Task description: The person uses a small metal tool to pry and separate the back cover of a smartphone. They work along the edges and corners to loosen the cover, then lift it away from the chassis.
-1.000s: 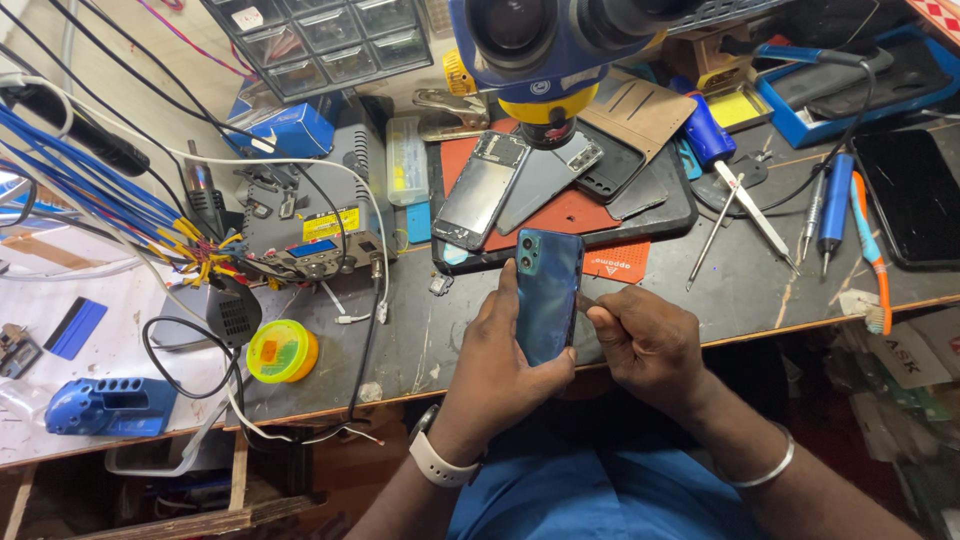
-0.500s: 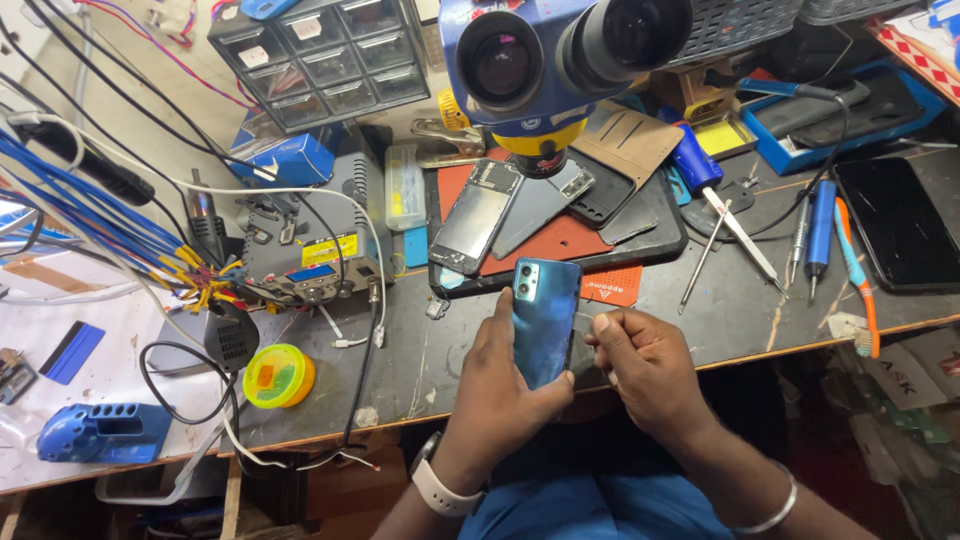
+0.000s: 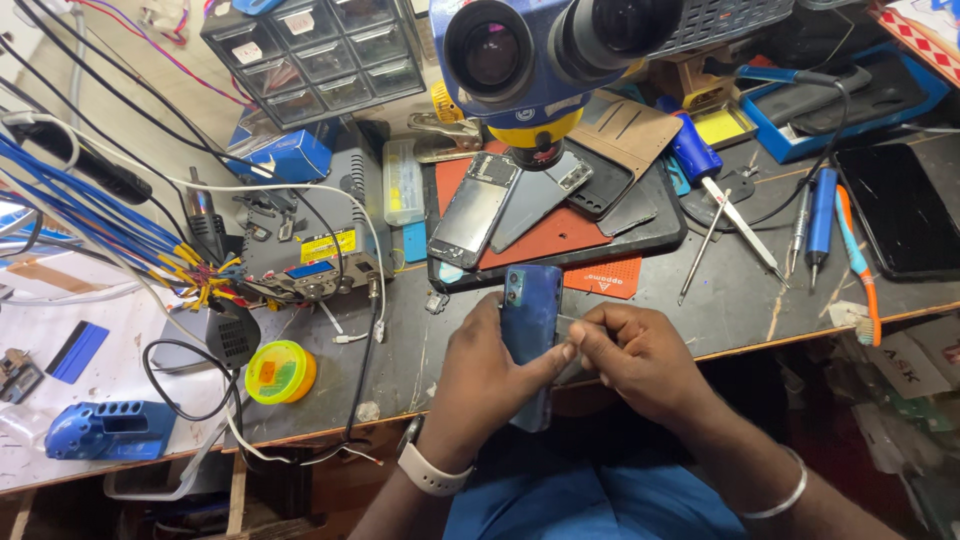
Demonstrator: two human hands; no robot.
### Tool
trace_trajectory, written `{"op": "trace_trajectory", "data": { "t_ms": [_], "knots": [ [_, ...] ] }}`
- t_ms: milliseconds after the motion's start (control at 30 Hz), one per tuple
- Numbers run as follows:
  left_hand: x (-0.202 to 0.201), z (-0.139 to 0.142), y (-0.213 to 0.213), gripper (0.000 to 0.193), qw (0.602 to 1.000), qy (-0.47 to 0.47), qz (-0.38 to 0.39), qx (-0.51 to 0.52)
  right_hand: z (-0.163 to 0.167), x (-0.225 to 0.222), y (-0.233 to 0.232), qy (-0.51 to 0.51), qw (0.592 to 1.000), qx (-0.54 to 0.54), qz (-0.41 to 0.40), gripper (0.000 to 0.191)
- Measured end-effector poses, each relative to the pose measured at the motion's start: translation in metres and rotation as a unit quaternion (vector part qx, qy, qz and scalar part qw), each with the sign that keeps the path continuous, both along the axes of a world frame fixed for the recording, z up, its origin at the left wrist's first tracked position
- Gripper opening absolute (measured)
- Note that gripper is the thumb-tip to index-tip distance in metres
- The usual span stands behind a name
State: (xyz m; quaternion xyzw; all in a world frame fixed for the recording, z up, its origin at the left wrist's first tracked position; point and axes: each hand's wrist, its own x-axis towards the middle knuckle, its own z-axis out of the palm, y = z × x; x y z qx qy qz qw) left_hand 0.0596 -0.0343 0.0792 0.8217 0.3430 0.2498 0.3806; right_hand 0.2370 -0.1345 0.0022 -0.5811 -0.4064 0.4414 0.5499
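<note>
I see my left hand (image 3: 487, 375) wrapped around the blue phone (image 3: 529, 335), fingers curled behind it and thumb pressed along its right edge. My right hand (image 3: 635, 355), at three o'clock of the phone, pinches a thin grey tool (image 3: 568, 327) narrowly against that edge. The phone stands nearly upright over the dark bench (image 3: 740, 300) front edge.

Phone repair workshop. Evidence: dark tabletop (image 3: 700, 300) crowded with a stereo microscope (image 3: 540, 50) at the far edge, opened phone shells (image 3: 480, 205) on a red mat (image 3: 560, 235), screwdrivers (image 3: 725, 195), a soldering station (image 3: 305, 255), bundled wires (image 3: 90, 215), and a parts drawer cabinet (image 3: 320, 50).
</note>
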Motion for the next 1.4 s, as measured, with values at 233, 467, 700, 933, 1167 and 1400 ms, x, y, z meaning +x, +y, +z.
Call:
{"op": "trace_trajectory", "data": {
  "t_ms": [233, 467, 700, 933, 1167, 1400],
  "knots": [
    [-0.001, -0.015, 0.006, 0.078, 0.998, 0.024, 0.01, 0.059, 0.006, 0.005, 0.003, -0.029, 0.995, -0.052, 0.083, 0.023],
    [-0.002, -0.023, 0.015, 0.083, 0.995, 0.048, 0.009, 0.089, -0.001, -0.005, 0.0, -0.255, 0.964, 0.078, -0.007, 0.021],
    [0.002, -0.022, 0.007, 0.082, 0.991, 0.054, 0.021, 0.122, -0.019, 0.002, 0.007, 0.22, 0.974, -0.042, -0.039, 0.018],
    [-0.001, -0.019, 0.002, 0.067, 0.996, 0.053, -0.019, 0.073, -0.021, -0.006, -0.002, 0.075, 0.996, 0.02, -0.047, 0.02],
    [-0.005, -0.012, 0.008, 0.07, 0.993, 0.071, -0.042, 0.086, -0.003, -0.012, -0.005, -0.205, 0.969, 0.123, -0.068, 0.017],
    [-0.006, -0.012, 0.012, 0.084, 0.987, 0.113, -0.055, 0.098, 0.008, -0.016, -0.007, -0.244, 0.957, 0.135, -0.074, 0.015]
  ]
}}
